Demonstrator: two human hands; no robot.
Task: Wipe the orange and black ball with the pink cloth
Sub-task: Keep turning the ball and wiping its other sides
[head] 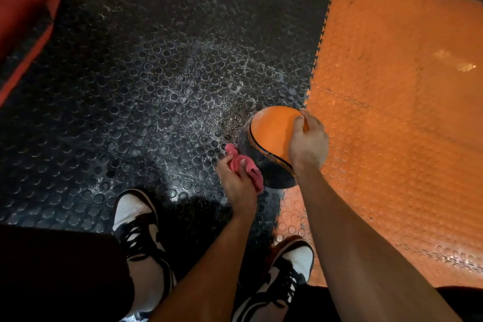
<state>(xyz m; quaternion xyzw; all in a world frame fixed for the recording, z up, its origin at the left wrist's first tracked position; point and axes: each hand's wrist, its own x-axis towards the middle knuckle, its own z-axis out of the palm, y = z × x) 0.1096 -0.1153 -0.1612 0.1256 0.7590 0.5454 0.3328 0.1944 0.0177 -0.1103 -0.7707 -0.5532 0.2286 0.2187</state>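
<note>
The orange and black ball (271, 138) sits on the studded floor where the black mat meets the orange one. My right hand (308, 141) grips its right upper side, thumb curled over the orange panel. My left hand (235, 180) holds the bunched pink cloth (245, 164) and presses it against the ball's black lower left side. The ball's underside and far side are hidden.
Black studded floor mat (156, 86) spreads left and ahead, scuffed white near the ball. Orange studded mat (392, 112) lies to the right. My two black-and-white shoes (136, 219) (290, 269) stand just below the ball. A red padded object (23, 20) fills the upper left corner.
</note>
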